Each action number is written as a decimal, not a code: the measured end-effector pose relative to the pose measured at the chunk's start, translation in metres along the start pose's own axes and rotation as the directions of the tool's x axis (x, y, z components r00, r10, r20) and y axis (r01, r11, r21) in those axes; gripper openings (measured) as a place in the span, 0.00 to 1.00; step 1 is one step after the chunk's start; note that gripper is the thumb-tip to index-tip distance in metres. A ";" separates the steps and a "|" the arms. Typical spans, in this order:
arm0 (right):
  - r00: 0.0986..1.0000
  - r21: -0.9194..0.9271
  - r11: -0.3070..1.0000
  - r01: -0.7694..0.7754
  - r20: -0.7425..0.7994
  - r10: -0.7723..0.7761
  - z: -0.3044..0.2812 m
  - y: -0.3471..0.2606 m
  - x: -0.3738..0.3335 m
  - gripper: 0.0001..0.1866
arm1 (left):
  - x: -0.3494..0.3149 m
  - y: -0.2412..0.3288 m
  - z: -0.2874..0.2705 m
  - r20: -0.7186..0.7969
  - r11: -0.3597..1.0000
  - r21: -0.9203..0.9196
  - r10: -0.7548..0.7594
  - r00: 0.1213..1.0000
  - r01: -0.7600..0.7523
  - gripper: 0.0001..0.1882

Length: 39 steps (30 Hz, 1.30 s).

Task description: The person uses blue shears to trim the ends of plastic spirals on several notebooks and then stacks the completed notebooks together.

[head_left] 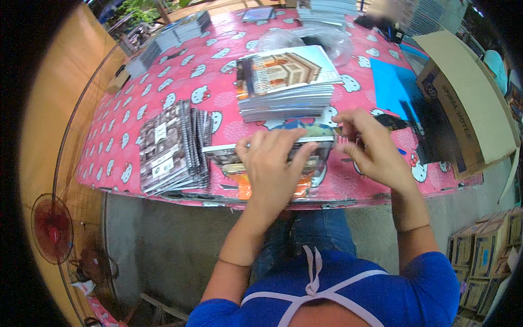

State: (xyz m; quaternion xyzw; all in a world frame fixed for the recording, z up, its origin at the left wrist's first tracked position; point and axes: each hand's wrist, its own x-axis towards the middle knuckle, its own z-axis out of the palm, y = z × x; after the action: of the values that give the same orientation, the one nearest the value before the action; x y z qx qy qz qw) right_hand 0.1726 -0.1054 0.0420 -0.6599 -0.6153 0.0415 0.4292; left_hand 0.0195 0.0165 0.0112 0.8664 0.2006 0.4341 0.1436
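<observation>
- The left hand (272, 163) lies flat, pressing a small stack of notebooks (261, 158) at the table's near edge; the right hand (370, 147) pinches the stack's right corner.
- Judging by the piles, much is sorted: a tall notebook pile (286, 82) at 12 o'clock, a spiral-bound pile (171, 147) at 9 o'clock.
- A brown cardboard box (468, 103) lies at 3 o'clock, beside a blue sheet (392, 84).

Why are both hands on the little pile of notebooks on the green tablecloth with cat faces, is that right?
Nearly right, but the tablecloth is pink, not green, with white cat faces on it. The head view shows this. The rest holds: the left hand lies flat on the little pile of notebooks at the table's near edge, and the right hand works at its right end.
</observation>
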 end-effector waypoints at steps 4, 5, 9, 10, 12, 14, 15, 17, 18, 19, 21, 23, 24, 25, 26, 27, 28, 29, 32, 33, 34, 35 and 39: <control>0.988 0.076 0.987 -0.138 0.079 0.132 -0.007 -0.005 -0.004 0.15 | 0.000 0.004 -0.006 0.026 1.000 0.004 0.004 1.000 -0.004 0.11; 0.995 0.007 0.998 -0.064 0.070 0.064 -0.007 -0.004 -0.004 0.14 | 0.000 0.004 -0.006 0.036 1.000 -0.001 0.002 0.999 -0.002 0.12; 0.994 -0.125 0.992 0.026 0.109 -0.012 -0.004 -0.005 -0.004 0.11 | -0.004 0.004 -0.010 0.064 1.000 -0.007 0.018 0.998 -0.018 0.12; 0.993 -0.122 0.992 0.022 0.114 -0.008 -0.003 -0.006 -0.004 0.11 | -0.005 0.004 -0.011 0.057 1.000 -0.011 0.020 0.998 -0.020 0.12; 0.997 -0.146 0.988 0.047 0.064 -0.038 0.000 -0.007 -0.005 0.12 | -0.005 0.006 -0.010 0.044 0.999 -0.020 0.025 0.999 -0.025 0.12; 0.999 -0.143 0.989 0.050 0.021 -0.047 0.004 -0.010 -0.004 0.12 | -0.007 0.005 -0.010 0.036 0.999 -0.014 0.039 0.999 -0.038 0.12; 0.999 -0.125 0.992 0.037 0.005 -0.037 0.006 -0.014 -0.005 0.12 | -0.009 0.004 -0.010 0.032 0.999 -0.011 0.045 0.998 -0.045 0.12; 0.999 -0.211 0.977 0.034 0.018 -0.031 0.006 -0.015 -0.004 0.12 | -0.011 0.003 -0.009 0.045 0.999 -0.009 0.039 0.998 -0.038 0.12; 0.995 -0.220 0.975 0.013 0.095 0.008 0.003 -0.016 -0.007 0.12 | -0.013 0.003 -0.009 0.051 0.999 -0.006 0.033 0.998 -0.033 0.12; 0.984 -0.220 0.976 0.010 0.175 0.029 0.002 -0.019 -0.006 0.11 | -0.016 0.003 -0.014 0.081 1.000 -0.014 0.029 0.996 -0.028 0.12; 0.962 -0.097 0.994 0.055 0.271 -0.027 -0.008 -0.015 0.004 0.10 | -0.021 0.006 -0.017 0.058 0.998 -0.027 0.050 0.997 -0.048 0.12; 0.974 -0.034 0.999 0.020 0.226 -0.012 -0.016 0.009 0.023 0.12 | -0.026 0.005 -0.018 0.044 0.997 -0.017 0.078 0.996 -0.078 0.13; 0.978 -0.005 1.000 -0.005 0.206 0.006 -0.016 0.017 0.033 0.12 | -0.028 0.005 -0.019 0.041 0.995 -0.012 0.097 0.994 -0.097 0.13; 0.950 -0.104 0.994 0.040 0.313 -0.005 -0.009 0.027 0.040 0.14 | -0.028 0.004 -0.019 0.042 0.993 -0.014 0.117 0.992 -0.117 0.13; 0.910 -0.209 0.974 0.091 0.414 0.004 0.001 0.039 0.044 0.17 | -0.026 0.003 -0.020 0.046 0.992 -0.029 0.126 0.991 -0.125 0.14; 0.862 -0.307 0.940 0.150 0.507 0.028 0.014 0.054 0.046 0.19 | -0.023 0.001 -0.022 0.050 0.990 -0.045 0.136 0.989 -0.134 0.15; 0.821 -0.426 0.871 0.244 0.569 0.048 0.033 0.075 0.039 0.23 | -0.021 0.000 -0.022 0.053 0.988 -0.059 0.144 0.988 -0.141 0.16; 0.795 -0.481 0.830 0.281 0.602 0.080 0.042 0.087 0.036 0.22 | -0.018 0.001 -0.022 0.015 0.996 -0.057 0.076 0.997 -0.075 0.17; 0.815 -0.613 0.784 0.102 0.503 0.288 0.048 0.081 0.028 0.17 | -0.012 0.001 -0.027 -0.043 0.999 -0.025 -0.031 0.999 0.030 0.18; 0.863 -0.597 0.798 0.084 0.443 0.241 0.037 0.073 0.032 0.16 | -0.016 -0.005 -0.027 -0.019 1.000 -0.001 -0.001 1.000 0.001 0.18; 0.933 -0.464 0.883 0.068 0.343 0.109 0.025 0.084 0.027 0.17 | -0.017 -0.007 -0.023 0.014 0.999 -0.006 0.040 0.999 -0.040 0.18; 0.975 -0.309 0.947 0.086 0.223 -0.016 0.014 0.098 0.024 0.17 | -0.019 -0.007 -0.021 -0.040 0.999 0.002 0.032 0.999 -0.032 0.16; 0.974 0.702 0.698 0.141 0.029 -0.225 0.010 0.092 0.016 0.21 | -0.014 -0.008 -0.016 -0.037 0.998 -0.045 0.036 0.999 -0.037 0.16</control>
State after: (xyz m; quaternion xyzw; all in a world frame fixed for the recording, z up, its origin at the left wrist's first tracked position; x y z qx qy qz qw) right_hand 0.2422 -0.0754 -0.0138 -0.3823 -0.6402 0.2636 0.6120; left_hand -0.0025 0.0180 0.0074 0.8584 0.1774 0.4569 0.1517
